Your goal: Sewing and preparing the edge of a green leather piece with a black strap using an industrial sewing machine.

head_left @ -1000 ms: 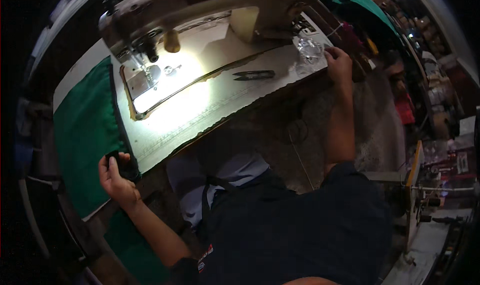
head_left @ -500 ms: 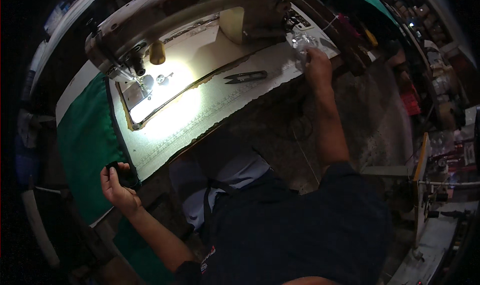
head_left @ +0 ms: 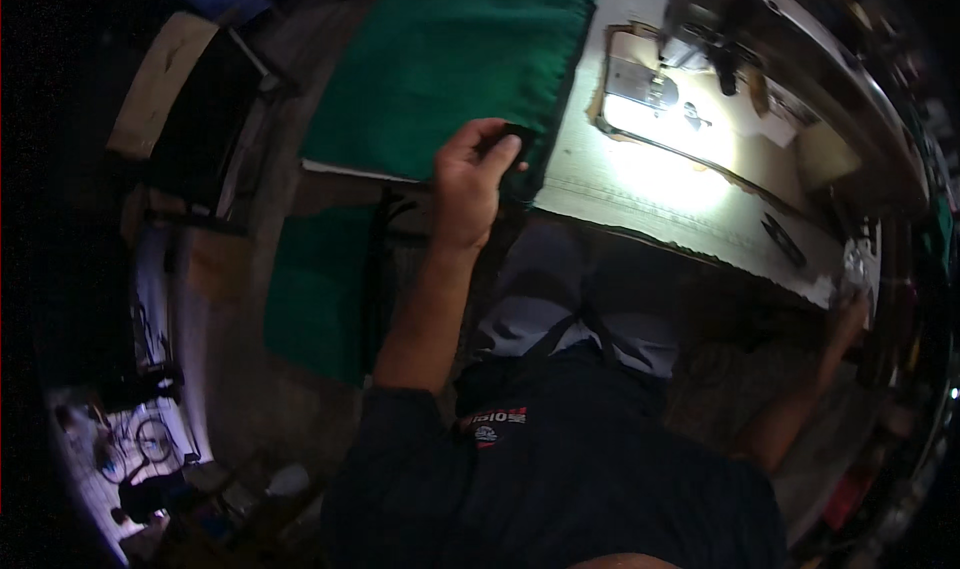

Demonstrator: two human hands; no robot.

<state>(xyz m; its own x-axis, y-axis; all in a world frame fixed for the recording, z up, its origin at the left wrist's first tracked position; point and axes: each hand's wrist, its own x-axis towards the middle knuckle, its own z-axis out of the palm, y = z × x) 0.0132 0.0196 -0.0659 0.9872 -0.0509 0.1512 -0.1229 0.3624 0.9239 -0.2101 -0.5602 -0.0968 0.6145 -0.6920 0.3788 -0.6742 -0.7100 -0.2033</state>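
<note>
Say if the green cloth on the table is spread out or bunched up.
Spread out: the green cloth lies broad and mostly flat beside the sewing machine, with no heaped folds. Whether it's doubled, I cannot tell.

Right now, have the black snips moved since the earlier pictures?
No, judged against the sewing machine, the black snips lie where they did; only the view turned.

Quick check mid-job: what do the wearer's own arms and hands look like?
Dark short sleeves match the dark shirt, which has a small red and white print. The forearms are bare. The left hand wears no glove; the right hand looks bare too, though blurred.
</note>
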